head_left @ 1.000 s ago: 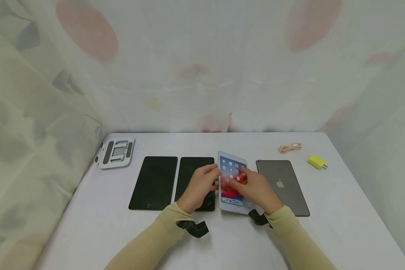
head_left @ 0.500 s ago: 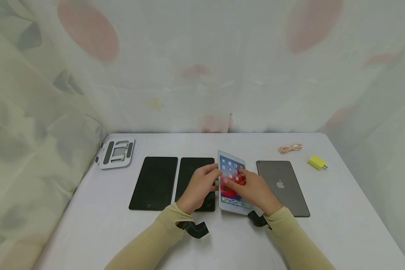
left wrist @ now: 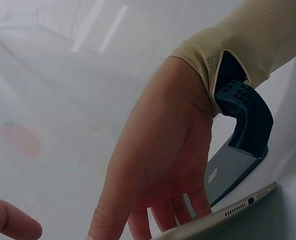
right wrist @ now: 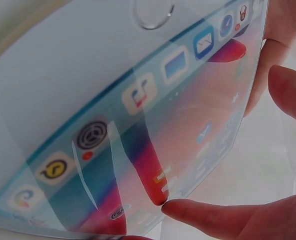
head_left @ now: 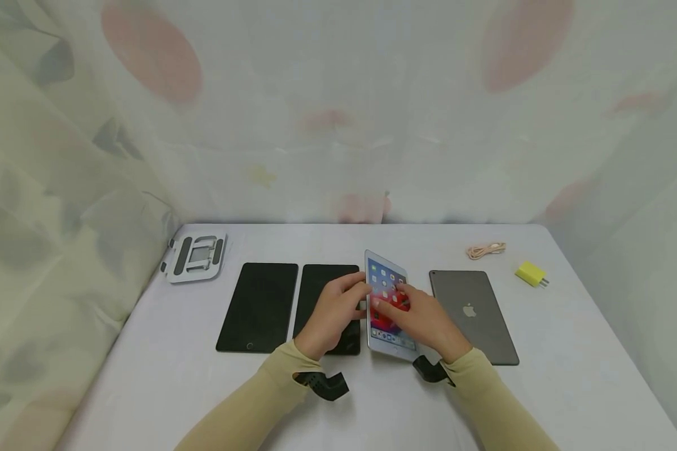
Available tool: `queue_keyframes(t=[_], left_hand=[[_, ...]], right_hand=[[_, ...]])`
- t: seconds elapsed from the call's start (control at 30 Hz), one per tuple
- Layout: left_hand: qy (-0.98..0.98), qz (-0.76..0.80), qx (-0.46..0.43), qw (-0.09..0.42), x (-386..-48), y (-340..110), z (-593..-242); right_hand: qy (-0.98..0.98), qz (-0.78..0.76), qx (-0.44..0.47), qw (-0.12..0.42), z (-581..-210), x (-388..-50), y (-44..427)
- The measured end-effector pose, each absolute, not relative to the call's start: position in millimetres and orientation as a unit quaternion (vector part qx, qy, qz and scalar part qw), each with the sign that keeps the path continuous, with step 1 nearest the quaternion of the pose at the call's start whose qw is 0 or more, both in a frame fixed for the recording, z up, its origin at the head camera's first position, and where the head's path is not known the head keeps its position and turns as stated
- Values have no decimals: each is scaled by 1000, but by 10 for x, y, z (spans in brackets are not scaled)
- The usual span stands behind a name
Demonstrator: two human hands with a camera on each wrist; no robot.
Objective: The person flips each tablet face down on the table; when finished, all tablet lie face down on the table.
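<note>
A white tablet (head_left: 385,294) with a lit screen is tilted up in front of me, its home screen showing app icons. My left hand (head_left: 331,312) holds its left edge, with some fingers hidden behind. Over the screen is my right hand (head_left: 429,316), thumb and forefinger apart. In the right wrist view one right fingertip (right wrist: 175,207) meets its reflection on the glass. The left wrist view shows the tablet's port edge (left wrist: 238,206) and the right hand beyond it. A dark tablet (head_left: 330,282) lies partly under my left hand.
Further left lies another dark tablet (head_left: 258,307), screen up. A grey tablet (head_left: 469,300) is face down at the right. Behind it are a coiled pale cable (head_left: 485,250) and a yellow charger plug (head_left: 531,274). A silver folding stand (head_left: 196,258) sits at the back left.
The white tablet has tilted further, its right edge shifting left so the screen looks narrower. My right fingers have shifted slightly left with it. The left hand has barely moved.
</note>
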State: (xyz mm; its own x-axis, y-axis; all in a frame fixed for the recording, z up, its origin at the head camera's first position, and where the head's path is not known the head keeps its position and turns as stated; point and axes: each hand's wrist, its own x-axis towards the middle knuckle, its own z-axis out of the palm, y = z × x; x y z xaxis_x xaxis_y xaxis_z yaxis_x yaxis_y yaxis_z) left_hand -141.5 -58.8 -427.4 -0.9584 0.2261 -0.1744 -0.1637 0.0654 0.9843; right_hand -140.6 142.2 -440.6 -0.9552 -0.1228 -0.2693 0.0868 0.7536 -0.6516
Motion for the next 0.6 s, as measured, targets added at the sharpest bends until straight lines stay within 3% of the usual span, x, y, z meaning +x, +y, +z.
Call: queue_keyframes(t=[0.6], left_hand=[[698,701,42,139,-1389,-585,-4225]], right_hand=[[911,-387,-23,143,-4403,-1406,1402]])
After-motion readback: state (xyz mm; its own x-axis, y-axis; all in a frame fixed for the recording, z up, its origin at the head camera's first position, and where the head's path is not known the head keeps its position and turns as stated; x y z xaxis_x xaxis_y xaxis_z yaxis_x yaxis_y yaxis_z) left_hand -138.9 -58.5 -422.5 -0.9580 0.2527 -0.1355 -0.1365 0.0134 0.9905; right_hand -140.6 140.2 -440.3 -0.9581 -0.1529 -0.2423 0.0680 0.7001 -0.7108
